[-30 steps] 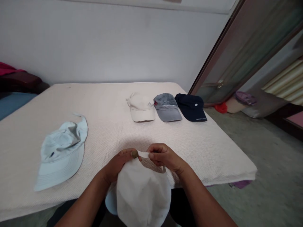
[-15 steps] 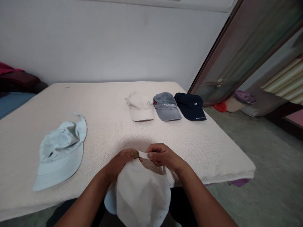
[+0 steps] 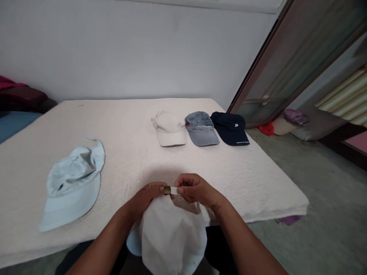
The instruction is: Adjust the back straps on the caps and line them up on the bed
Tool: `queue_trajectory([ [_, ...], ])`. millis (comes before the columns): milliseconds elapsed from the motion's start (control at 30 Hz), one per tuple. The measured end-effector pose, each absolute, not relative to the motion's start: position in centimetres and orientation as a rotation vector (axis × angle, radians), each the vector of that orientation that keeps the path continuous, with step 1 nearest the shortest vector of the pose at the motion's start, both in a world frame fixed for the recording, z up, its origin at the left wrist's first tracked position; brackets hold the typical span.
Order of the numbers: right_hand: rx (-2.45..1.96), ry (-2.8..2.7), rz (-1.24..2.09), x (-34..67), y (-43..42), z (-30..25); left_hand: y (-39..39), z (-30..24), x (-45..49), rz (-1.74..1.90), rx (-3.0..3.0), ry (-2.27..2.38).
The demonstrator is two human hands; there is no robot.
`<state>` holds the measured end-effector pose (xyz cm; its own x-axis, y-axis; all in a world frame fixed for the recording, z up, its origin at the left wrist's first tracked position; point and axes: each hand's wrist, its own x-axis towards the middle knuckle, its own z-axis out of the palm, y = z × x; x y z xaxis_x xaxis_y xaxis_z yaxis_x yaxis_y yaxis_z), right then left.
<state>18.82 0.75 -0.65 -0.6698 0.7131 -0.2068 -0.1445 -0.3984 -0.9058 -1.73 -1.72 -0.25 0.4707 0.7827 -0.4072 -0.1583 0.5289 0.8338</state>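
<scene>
A white cap (image 3: 173,238) rests at my lap, its back opening toward the bed. My left hand (image 3: 147,198) pinches the brass buckle (image 3: 167,190) at the left side of that opening. Between thumb and fingers, my right hand (image 3: 195,190) grips the cap's white strap (image 3: 173,190), which runs to the buckle. The cap's light blue brim (image 3: 134,241) shows below my left wrist. On the bed to the left lies a pale blue cap (image 3: 73,181) with its strap undone.
Along the far right of the bed (image 3: 126,126) sit a cream cap (image 3: 169,129), a grey cap (image 3: 201,128) and a navy cap (image 3: 230,128), side by side. A wall (image 3: 129,49) stands behind. Bundled cloth (image 3: 25,97) is at the far left, a door frame (image 3: 258,65) at right.
My right hand has shifted slightly left, toward the buckle, and less strap shows between my hands. The buckle now faces up more fully. The other caps lie as before.
</scene>
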Motion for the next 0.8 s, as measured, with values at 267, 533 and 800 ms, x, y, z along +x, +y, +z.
queue_trajectory([
  [267, -0.651, -1.25, 2.163, 17.8, 0.7, -1.1, -2.1, -0.5, -1.1, 0.609, 0.774, 0.945],
  [533, -0.727, -1.264, 2.096, 17.7, 0.6, -1.1, -2.3, -0.3, -0.7, 0.675, 0.715, 0.745],
  [800, -0.816, -1.192, 2.192, 19.5, 0.3, -0.7, -2.1, -0.2, -1.0, 0.693, 0.634, 0.692],
])
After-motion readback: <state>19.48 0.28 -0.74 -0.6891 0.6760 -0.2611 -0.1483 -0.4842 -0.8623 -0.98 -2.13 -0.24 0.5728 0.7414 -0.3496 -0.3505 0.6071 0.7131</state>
